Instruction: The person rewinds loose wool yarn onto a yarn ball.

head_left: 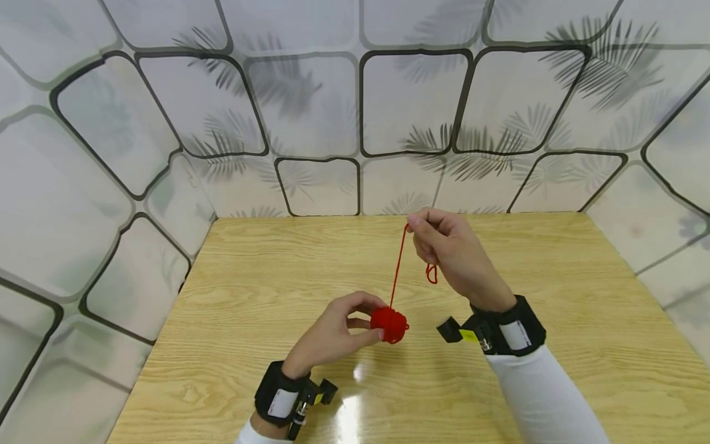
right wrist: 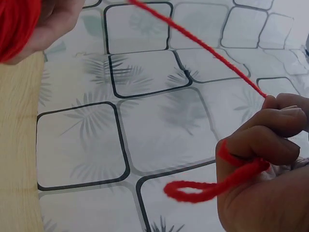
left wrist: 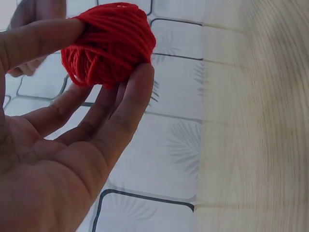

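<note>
- I had the ball of red yarn point(head_left: 389, 325) in the left hand point(head_left: 333, 333), gripped between the thumb on one side and the fingers on the other, with much of its wound surface showing.
- The right hand point(head_left: 455, 253) was curled in on itself, its thumb and forefinger pinching the strand point(head_left: 397, 271); a slack loop point(right wrist: 190, 197) hung from beneath its fingers.
- What mattered most to me was the line between the two: the strand ran straight, and I judged it taut, from the ball's top up and slightly right to that pinch.
- From the right hand, then, the ball lay below and to the left, well apart; the left hand, on it already, was plainly the nearer.
- I could make out no clear long axis in the ball, which looked roundish; the strand alone gave me a direction to read.
- Through the left wrist view I saw the ball against the patterned backdrop point(head_left: 413, 105), so I took it to be off the wooden table point(head_left: 249, 271).
</note>
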{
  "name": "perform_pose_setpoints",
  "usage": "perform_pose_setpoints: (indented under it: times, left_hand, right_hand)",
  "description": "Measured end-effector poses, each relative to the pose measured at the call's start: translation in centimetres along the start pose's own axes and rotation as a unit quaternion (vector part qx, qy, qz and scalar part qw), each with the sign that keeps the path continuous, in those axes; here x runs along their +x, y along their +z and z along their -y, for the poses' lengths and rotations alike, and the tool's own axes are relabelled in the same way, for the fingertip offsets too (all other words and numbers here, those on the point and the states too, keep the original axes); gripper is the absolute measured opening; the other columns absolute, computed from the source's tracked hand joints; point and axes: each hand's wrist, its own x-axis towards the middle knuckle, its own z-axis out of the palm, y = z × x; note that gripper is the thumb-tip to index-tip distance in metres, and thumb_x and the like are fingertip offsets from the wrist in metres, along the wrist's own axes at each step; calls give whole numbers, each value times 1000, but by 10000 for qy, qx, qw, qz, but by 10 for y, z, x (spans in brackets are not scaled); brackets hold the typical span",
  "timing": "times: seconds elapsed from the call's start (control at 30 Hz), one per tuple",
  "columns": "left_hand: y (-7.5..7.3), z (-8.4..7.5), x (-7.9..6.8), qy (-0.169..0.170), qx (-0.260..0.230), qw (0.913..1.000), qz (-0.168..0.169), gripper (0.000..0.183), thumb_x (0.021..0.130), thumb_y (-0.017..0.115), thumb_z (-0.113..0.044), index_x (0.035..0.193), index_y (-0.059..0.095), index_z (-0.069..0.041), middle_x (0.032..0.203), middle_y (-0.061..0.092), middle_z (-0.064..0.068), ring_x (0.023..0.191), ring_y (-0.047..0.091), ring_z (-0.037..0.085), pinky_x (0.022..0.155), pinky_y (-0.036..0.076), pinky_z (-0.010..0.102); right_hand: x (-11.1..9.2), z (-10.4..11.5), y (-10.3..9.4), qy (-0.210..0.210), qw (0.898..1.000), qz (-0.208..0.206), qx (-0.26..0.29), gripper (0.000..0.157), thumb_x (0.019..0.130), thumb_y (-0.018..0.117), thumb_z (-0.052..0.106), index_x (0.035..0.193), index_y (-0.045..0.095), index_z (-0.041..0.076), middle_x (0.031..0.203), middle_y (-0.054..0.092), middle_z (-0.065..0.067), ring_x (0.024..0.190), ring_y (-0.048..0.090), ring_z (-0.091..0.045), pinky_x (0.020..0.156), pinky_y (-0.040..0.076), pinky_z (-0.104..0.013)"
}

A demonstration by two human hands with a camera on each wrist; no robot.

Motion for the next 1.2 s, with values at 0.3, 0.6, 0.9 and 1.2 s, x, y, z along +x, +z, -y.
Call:
perform_pose_setpoints:
  times: [0.3, 0.6, 0.9, 1.2]
  left_hand:
    - [3, -32, -8, 257, -612, 9971, 369, 36, 83, 66, -12, 117, 54, -10, 112, 56, 4, 102, 55, 20, 85, 48, 36]
    - [2, -55, -12, 1160, -943, 9884, 265, 35, 83, 62, -3, 117, 52, -3, 112, 54, 13, 101, 56, 23, 82, 49, 41]
    - [-4, -56, -7, 1529, -1289, 9792, -346, 39, 82, 62, 1, 119, 51, -3, 114, 54, 16, 104, 54, 28, 81, 49, 46]
    - [-15, -61, 4, 1952, -1662, 9590, -1210, 38, 82, 59, 6, 118, 49, 6, 114, 52, 24, 106, 52, 36, 83, 45, 52]
  right_hand:
    - [13, -29, -11, 414, 9988, -228, 142, 37, 92, 54, 32, 88, 45, -3, 63, 27, -6, 52, 27, -20, 49, 23, -30]
    - [14, -64, -9, 974, 9943, -415, 98, 40, 88, 57, 39, 89, 49, 0, 61, 30, -7, 52, 30, -21, 49, 24, -29]
    - [3, -88, 0, 1214, 9925, -161, -58, 41, 89, 56, 40, 89, 51, 0, 61, 29, -9, 53, 29, -23, 49, 23, -29]
    - [-18, -96, 17, 1398, 9894, 150, -363, 27, 92, 54, 29, 102, 58, 4, 74, 52, -13, 59, 43, -18, 52, 39, -25]
